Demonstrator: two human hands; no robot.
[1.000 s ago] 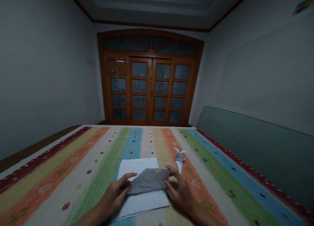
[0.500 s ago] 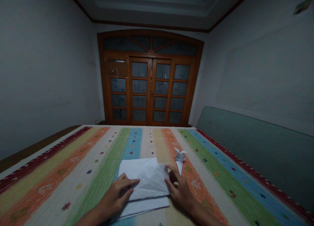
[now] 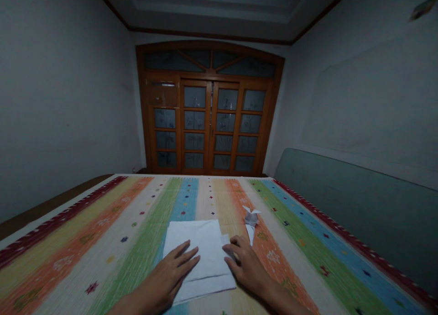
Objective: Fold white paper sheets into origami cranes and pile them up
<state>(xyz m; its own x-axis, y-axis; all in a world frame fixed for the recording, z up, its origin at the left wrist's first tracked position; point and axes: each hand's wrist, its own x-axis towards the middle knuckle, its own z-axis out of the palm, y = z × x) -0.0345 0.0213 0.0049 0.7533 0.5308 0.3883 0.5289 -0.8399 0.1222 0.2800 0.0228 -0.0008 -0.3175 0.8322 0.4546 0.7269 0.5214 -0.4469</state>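
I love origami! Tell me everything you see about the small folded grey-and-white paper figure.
The small folded grey-and-white paper figure has a grey middle, two white tips spreading apart at its far end, and one long white tip at its near end. It lies on the multicoloured striped cloth, along an orange stripe, beyond the bare right hand; whether they touch, I can't tell.

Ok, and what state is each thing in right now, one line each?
Left hand: open, fingers spread, laid on the papers.
Right hand: fingers curled at the papers' right edge; whether it pinches is unclear.
Papers: layered, lying nearly flat.
Folded figure: creased into shape, lying on the cloth.
Cloth: spread out.
Doors: shut or nearly so, a narrow dark gap showing between them.
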